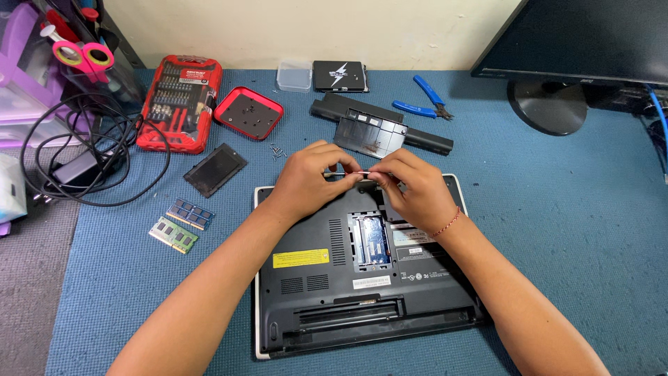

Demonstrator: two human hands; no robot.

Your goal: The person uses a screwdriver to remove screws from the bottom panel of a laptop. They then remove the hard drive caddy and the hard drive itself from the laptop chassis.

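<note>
Bench (557, 230) cloth, blue and felt-like, is carrying everything in view, with a dark monitor (591, 42) standing at the far right. Lying upside down at the near centre is the laptop (327, 292), its black underside facing up and a bay standing open with a memory module (372, 240) showing inside; it is probably fairly heavy and rigid, best steadied by its edges and kept clear of the exposed board, which I judge fragile. Beyond it, a long black battery (417, 136) and a removed bay cover (369, 134) are resting together. To the far left a red screwdriver bit case (179, 104) and its red lid (248, 113) are sitting open, with a small dark cover plate (215, 169) nearer. Two loose memory sticks (182, 224) are lying at the left, thin, light and likely easy to damage, so their edges look like the place to hold. Both hands are meeting over the far edge of the laptop: the left hand (306, 182) and the right hand (414, 191) are each pinching an end of a slim metal tool (360, 173), a closed fingertip grip at both ends; the tool looks stiff, light and slippery, and its tip is hidden. Tiny screws (277, 150) are lying scattered just beyond the left hand.
</note>
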